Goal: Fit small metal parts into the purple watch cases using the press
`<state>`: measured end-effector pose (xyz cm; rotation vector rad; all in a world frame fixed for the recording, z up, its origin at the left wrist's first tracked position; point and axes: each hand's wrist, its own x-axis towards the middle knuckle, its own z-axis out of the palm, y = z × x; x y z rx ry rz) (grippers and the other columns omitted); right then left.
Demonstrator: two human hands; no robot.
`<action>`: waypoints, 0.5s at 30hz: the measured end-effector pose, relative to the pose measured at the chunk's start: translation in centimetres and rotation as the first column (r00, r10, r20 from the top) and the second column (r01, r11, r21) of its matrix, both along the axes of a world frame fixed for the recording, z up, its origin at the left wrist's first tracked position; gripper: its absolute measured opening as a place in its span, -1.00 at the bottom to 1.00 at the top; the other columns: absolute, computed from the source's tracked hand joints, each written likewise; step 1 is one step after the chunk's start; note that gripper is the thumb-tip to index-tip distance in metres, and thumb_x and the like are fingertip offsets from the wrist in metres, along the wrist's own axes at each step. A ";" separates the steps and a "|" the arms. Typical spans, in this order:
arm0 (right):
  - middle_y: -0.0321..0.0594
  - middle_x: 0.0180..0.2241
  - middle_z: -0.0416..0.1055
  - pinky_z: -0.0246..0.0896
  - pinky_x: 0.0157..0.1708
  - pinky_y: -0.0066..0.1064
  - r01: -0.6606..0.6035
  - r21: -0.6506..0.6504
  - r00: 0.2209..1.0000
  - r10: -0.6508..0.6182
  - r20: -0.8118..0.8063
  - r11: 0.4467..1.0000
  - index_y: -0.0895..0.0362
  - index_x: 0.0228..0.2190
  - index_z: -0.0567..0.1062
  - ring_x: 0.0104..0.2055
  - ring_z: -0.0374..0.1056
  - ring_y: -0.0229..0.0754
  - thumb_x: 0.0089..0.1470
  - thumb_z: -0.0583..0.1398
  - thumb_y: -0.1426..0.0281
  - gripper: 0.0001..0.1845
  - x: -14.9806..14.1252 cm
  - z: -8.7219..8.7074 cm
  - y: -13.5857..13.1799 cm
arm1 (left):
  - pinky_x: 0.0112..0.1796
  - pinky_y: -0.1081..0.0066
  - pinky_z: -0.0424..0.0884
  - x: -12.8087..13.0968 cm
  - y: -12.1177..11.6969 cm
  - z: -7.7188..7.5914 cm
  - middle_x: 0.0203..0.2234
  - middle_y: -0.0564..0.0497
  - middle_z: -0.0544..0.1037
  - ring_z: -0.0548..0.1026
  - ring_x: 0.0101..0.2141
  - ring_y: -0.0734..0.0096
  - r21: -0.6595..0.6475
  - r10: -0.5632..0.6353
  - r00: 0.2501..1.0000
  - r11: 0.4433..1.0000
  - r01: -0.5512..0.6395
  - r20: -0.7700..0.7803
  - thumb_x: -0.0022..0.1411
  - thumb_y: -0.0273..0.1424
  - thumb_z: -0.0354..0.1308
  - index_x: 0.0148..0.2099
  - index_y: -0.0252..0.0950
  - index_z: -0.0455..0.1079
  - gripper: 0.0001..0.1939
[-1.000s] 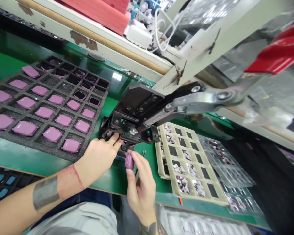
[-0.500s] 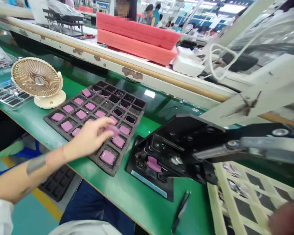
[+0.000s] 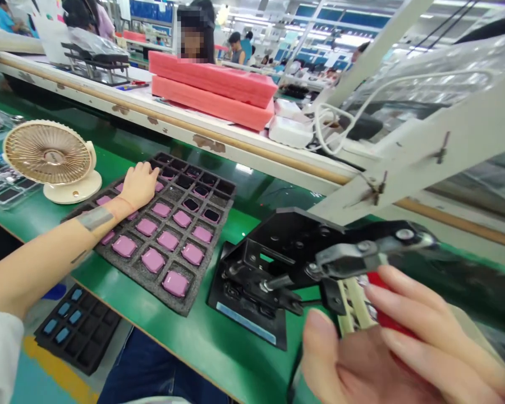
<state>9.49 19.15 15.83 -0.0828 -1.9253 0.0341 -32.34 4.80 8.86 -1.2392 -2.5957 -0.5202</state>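
My left hand [image 3: 139, 182] reaches over the far left part of a black foam tray [image 3: 212, 252] of several purple parts [image 3: 152, 260]. Its fingers curl down onto the tray's cells, and what they hold, if anything, is hidden. My right hand [image 3: 399, 348] fills the lower right corner, fingers wrapped round the red handle [image 3: 385, 320] of a black lever press [image 3: 278, 264]. The press's metal arm [image 3: 374, 249] lies low over its base.
A small beige fan [image 3: 50, 157] stands left of the foam tray on the green bench. A dark tray with blue parts [image 3: 73, 328] sits below the bench edge. Pink foam slabs [image 3: 210, 90] and white cables lie behind the rail. Other people work in the background.
My left hand moved from the tray's near side to its far left corner. My right hand came into view, gripped the red handle, and the press arm came down.
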 end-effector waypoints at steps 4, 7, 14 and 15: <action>-0.09 0.11 0.60 0.58 -0.13 0.09 0.033 0.044 0.965 -0.020 -0.263 0.999 -0.07 0.24 0.61 0.00 0.61 0.19 0.19 0.43 0.39 -0.41 1.6 -0.2 -0.3 | 0.28 0.00 0.29 2.2 1.4 1.1 0.26 -0.22 0.57 0.42 0.26 -0.07 -0.134 -0.362 0.932 0.923 0.360 0.006 0.54 -0.46 0.00 0.24 -0.24 0.65 -0.55; -0.10 -0.05 0.59 0.50 -0.07 -0.01 0.178 -0.188 0.966 -0.208 -0.155 0.966 0.00 0.15 0.63 -0.05 0.57 0.09 0.32 0.31 0.45 -0.60 5.0 -1.7 -1.1 | 0.27 0.05 0.35 2.7 3.1 0.2 0.26 -0.16 0.62 0.48 0.21 0.01 -0.295 -0.577 0.815 0.789 0.540 -0.051 0.50 -0.52 0.01 0.25 -0.27 0.64 -0.53; -0.12 -0.22 0.60 0.30 -0.40 -0.32 0.629 -0.286 0.647 -0.282 0.709 0.723 0.11 0.21 0.55 -0.31 0.52 -0.08 0.39 0.23 0.39 -0.59 10.0 -9.8 -4.4 | 0.22 0.04 0.51 0.7 6.6 -1.3 -0.02 -0.03 0.76 0.61 0.05 0.22 -0.269 -0.497 0.865 0.844 0.463 -0.072 0.63 0.03 -0.16 0.18 -0.35 0.67 -0.30; -0.13 -0.23 0.61 0.28 -0.41 -0.34 0.635 -0.323 0.655 -0.268 0.706 0.702 0.11 0.18 0.58 -0.33 0.51 -0.10 0.35 0.21 0.43 -0.59 10.1 -10.7 -4.4 | 0.19 0.05 0.53 1.0 6.5 -0.8 -0.08 0.02 0.77 0.64 0.01 0.25 -0.261 -0.436 0.898 0.876 0.406 -0.064 0.61 0.10 -0.18 0.18 -0.34 0.67 -0.24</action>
